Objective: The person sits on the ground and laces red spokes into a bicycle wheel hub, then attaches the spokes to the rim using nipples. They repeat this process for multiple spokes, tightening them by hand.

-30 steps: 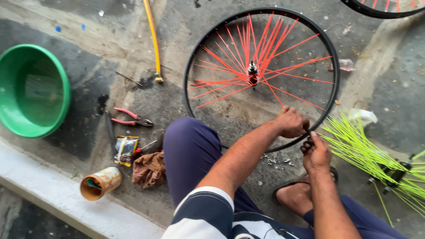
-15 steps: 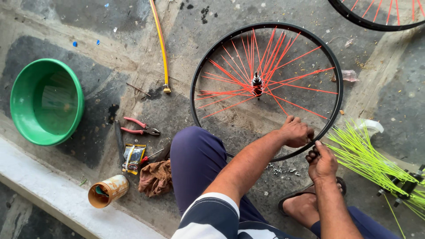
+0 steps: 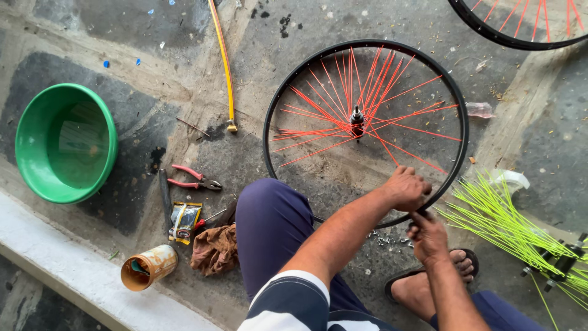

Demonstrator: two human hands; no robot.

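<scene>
A black bicycle wheel rim (image 3: 274, 110) with red-orange spokes and a metal hub (image 3: 357, 116) lies flat on the concrete floor in front of me. My left hand (image 3: 407, 187) grips the rim's near-right edge from above. Just below it, my right hand (image 3: 429, 236) is closed on a small dark tool (image 3: 422, 215) pressed against the outside of the rim. Small metal bits (image 3: 386, 239) lie scattered on the floor under my hands. My left knee (image 3: 269, 214) in dark blue trousers is beside the rim.
At the left stands a green plastic basin (image 3: 64, 144). Red-handled pliers (image 3: 193, 179), a small packet (image 3: 184, 219), a brown rag (image 3: 214, 250) and a rusty can (image 3: 148, 268) lie near my knee. A bundle of yellow-green spokes (image 3: 508, 224) lies right; a second wheel (image 3: 520, 27) is top right, a yellow hose (image 3: 222, 61) top centre.
The view has tilted, so the wheel and basin sit lower in frame. Both hands stay at the rim's near-right edge, with only small shifts.
</scene>
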